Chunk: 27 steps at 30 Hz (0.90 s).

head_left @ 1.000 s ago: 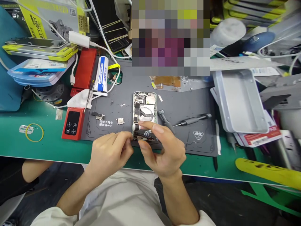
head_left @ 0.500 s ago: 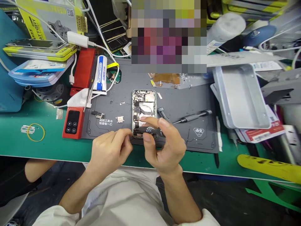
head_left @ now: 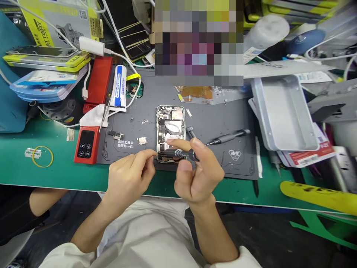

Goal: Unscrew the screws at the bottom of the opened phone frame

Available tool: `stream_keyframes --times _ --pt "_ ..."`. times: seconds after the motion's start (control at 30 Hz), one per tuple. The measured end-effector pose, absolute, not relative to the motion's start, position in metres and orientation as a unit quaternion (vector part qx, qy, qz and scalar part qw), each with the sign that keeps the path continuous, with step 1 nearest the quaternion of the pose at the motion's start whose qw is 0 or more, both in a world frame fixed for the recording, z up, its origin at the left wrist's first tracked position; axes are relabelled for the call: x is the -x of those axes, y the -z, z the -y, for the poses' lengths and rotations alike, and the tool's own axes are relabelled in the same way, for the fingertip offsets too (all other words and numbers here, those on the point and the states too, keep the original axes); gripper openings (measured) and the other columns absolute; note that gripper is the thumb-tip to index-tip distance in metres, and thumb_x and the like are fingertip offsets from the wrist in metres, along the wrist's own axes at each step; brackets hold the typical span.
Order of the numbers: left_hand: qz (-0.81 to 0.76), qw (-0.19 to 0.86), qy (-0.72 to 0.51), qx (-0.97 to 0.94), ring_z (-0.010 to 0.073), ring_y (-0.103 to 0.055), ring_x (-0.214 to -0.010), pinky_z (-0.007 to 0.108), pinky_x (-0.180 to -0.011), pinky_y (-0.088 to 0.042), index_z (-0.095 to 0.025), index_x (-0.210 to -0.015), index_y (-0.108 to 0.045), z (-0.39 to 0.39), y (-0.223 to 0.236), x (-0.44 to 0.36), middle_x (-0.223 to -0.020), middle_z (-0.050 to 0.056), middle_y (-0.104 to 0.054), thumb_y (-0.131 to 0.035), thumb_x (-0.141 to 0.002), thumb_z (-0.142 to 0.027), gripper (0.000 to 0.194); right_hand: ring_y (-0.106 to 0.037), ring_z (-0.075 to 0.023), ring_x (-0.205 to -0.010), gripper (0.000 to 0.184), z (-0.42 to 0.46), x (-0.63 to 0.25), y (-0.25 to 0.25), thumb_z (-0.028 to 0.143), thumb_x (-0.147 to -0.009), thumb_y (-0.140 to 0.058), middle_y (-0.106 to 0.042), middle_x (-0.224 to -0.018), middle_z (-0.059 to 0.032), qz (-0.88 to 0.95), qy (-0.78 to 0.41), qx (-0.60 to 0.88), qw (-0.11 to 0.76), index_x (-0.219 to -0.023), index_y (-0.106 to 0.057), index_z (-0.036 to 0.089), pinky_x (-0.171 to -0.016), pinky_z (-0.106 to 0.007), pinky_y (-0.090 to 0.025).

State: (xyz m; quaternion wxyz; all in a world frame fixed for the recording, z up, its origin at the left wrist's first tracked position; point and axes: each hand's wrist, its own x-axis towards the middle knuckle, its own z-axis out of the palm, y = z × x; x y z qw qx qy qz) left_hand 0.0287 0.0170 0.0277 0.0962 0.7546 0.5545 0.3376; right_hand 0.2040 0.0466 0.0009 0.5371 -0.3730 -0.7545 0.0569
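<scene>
An opened smartphone lies on the grey work mat with its inner boards and parts exposed. My right hand is closed around a dark screwdriver. The tool lies low and nearly level across the phone's lower end; its tip is at the lower left inside. One finger of that hand reaches over the phone's middle. My left hand is curled, its fingertips at the phone's lower left edge; whatever is between them is hidden. Small metal parts, including a silvery plate, lie left of the phone.
A second screwdriver lies right on the mat. A red device, tweezers and a glue tube stand left. A grey tray sits right. A person's arm shows at lower left.
My right thumb has shifted right and upward, and the screwdriver handle has moved slightly right. My left hand has barely moved and stays at the phone's edge.
</scene>
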Motion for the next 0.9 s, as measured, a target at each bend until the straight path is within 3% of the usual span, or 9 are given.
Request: stream_keyframes --times 0.17,0.3,0.4,0.57,0.7,0.9 --pt "-0.550 0.099 -0.333 -0.760 0.0071 -0.056 -0.052 0.025 -0.057 -0.041 -0.018 -0.116 -0.072 -0.0167 -0.0267 -0.0275 -0.071 -0.006 -0.071 -0.058 -0.109 -0.017 0.016 -0.082 -0.0278 -0.099 0.065 -0.0483 -0.2032 -0.0024 0.018 -0.102 -0.059 -0.079 -0.120 -0.0099 0.756 -0.050 0.381 0.530 -0.164 -0.040 0.027 -0.072 -0.043 -0.073" --pt "-0.543 0.102 -0.327 -0.767 0.0077 -0.060 -0.057 0.025 -0.061 -0.044 -0.017 -0.125 -0.072 -0.0166 -0.0265 -0.0265 -0.076 -0.005 -0.074 -0.062 -0.109 -0.018 0.019 -0.082 -0.0251 -0.101 0.062 -0.0503 -0.2026 -0.0029 0.017 -0.104 -0.051 -0.077 -0.121 -0.0111 0.757 -0.034 0.373 0.536 -0.165 -0.039 0.023 -0.077 -0.040 -0.072" --pt "-0.541 0.102 -0.322 -0.770 0.0087 -0.064 -0.062 0.025 -0.065 -0.046 -0.017 -0.125 -0.073 -0.0174 -0.0265 -0.0266 -0.079 -0.005 -0.075 -0.066 -0.107 -0.018 0.019 -0.082 -0.0247 -0.096 0.066 -0.0512 -0.2025 -0.0026 0.019 -0.101 -0.060 -0.079 -0.117 -0.0108 0.760 -0.029 0.382 0.525 -0.164 -0.038 0.023 -0.074 -0.038 -0.072" --pt "-0.540 0.088 -0.310 -0.777 0.0096 -0.069 -0.066 0.025 -0.066 -0.047 -0.018 -0.124 -0.073 -0.0198 -0.0260 -0.0280 -0.079 -0.005 -0.075 -0.066 -0.107 -0.021 0.019 -0.082 -0.0237 -0.100 0.064 -0.0515 -0.2027 -0.0014 0.015 -0.102 -0.049 -0.075 -0.124 -0.0134 0.755 -0.029 0.370 0.540 -0.165 -0.036 0.022 -0.078 -0.040 -0.072" --pt "-0.539 0.089 -0.309 -0.778 0.0103 -0.072 -0.069 0.026 -0.066 -0.047 -0.017 -0.122 -0.074 -0.0207 -0.0257 -0.0284 -0.083 -0.005 -0.078 -0.066 -0.108 -0.023 0.017 -0.081 -0.0246 -0.098 0.068 -0.0515 -0.2026 -0.0014 0.018 -0.100 -0.060 -0.078 -0.117 -0.0112 0.762 -0.028 0.376 0.526 -0.164 -0.037 0.023 -0.075 -0.039 -0.072" --pt "-0.541 0.084 -0.304 -0.779 0.0104 -0.072 -0.069 0.026 -0.065 -0.045 -0.018 -0.119 -0.074 -0.0208 -0.0258 -0.0285 -0.084 -0.005 -0.078 -0.064 -0.109 -0.023 0.015 -0.081 -0.0255 -0.102 0.066 -0.0511 -0.2028 -0.0005 0.015 -0.102 -0.057 -0.075 -0.125 -0.0145 0.757 -0.039 0.366 0.540 -0.164 -0.037 0.021 -0.077 -0.040 -0.072"
